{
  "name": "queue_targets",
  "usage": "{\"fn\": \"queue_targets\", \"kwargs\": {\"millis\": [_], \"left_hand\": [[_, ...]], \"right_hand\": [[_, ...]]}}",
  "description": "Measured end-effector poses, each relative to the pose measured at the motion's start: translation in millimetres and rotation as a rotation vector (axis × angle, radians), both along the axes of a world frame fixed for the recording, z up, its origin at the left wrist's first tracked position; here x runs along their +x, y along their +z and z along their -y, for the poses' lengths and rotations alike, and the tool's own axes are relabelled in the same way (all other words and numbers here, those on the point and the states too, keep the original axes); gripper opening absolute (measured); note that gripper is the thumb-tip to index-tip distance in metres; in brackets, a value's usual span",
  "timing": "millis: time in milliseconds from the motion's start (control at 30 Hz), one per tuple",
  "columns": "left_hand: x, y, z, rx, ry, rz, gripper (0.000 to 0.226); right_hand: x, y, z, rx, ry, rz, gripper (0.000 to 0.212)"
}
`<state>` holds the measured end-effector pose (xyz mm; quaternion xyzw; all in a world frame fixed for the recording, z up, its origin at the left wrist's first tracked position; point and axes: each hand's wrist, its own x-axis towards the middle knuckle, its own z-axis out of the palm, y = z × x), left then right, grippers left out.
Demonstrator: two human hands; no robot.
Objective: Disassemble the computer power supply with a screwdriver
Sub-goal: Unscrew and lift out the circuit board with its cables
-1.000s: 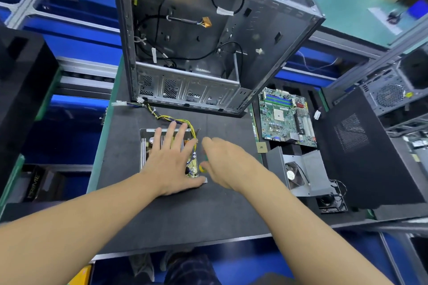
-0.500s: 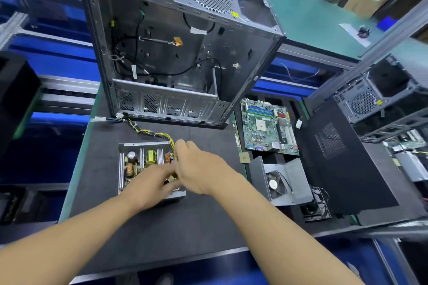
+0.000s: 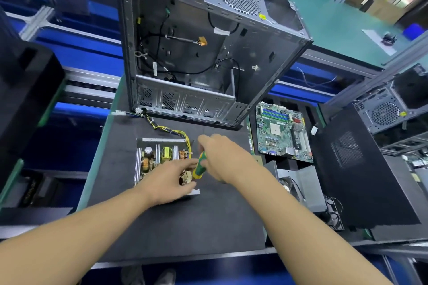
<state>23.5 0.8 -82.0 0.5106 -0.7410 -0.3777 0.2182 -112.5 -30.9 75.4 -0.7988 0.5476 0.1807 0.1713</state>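
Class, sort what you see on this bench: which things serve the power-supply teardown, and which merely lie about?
In use: power supply, screwdriver, right hand gripping it, left hand at the supply.
Lying about: computer case, motherboard, black side panel, fan housing.

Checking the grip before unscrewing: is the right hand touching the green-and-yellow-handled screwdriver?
Touching. The head view shows the right hand curled round the green-and-yellow-handled screwdriver, no gap visible, over the opened grey metal power supply.
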Motion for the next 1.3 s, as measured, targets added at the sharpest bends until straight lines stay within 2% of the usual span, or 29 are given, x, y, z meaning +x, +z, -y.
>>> {"fn": "queue_targets", "kwargs": {"millis": [100,267,400,500,600,833,967,1067,1100,1167,1233,1300], "left_hand": [[-0.8,3.1,-1.1,-0.045,0.043,-0.081,0.052],[3.2,7.2,2.4,0.023,0.021,-0.183,0.015],[6.7,11.9,14.6,0.025,-0.059,-0.188,0.037],[9.5,14.4,24.5,0.031,-0.114,-0.167,0.02],[11.4,15.4,31.6,0.036,-0.132,-0.122,0.016],[10.1,27.3,38.8,0.183,-0.26,-0.108,0.036],[5.6,30.1,41.0,0.19,-0.216,-0.035,0.015],[-2.0,31.2,42.3,0.168,-0.173,-0.02,0.025],[-4.6,32.7,42.1,0.173,-0.184,-0.027,0.026],[-8.9,35.8,41.8,0.163,-0.202,-0.044,0.03],[-11.2,37.1,41.5,0.121,-0.192,-0.087,0.047],[-10.8,37.9,40.2,0.119,-0.178,-0.118,0.051]], "right_hand": [[-6.6,2.3,3.2,-0.008,0.062,0.02,0.029],[-4.3,2.5,4.7,0.057,0.064,0.151,0.033],[-7.1,2.1,9.7,0.135,0.005,0.135,0.025],[-8.4,2.6,7.7,0.075,-0.145,0.028,0.041],[-3.0,-1.3,3.0,0.04,-0.089,-0.038,0.037],[0.8,12.8,2.7,0.193,-0.024,-0.092,0.018],[-1.5,19.1,3.8,0.252,-0.013,-0.049,0.04],[-2.1,15.7,3.5,0.259,-0.073,-0.056,0.035],[-1.6,12.4,3.7,0.238,-0.123,-0.077,0.041],[-1.3,2.2,6.6,0.148,-0.222,-0.081,0.045],[-1.6,-5.5,5.5,0.036,-0.284,-0.058,0.043],[-2.1,-9.8,2.6,-0.029,-0.253,-0.066,0.038]]}}
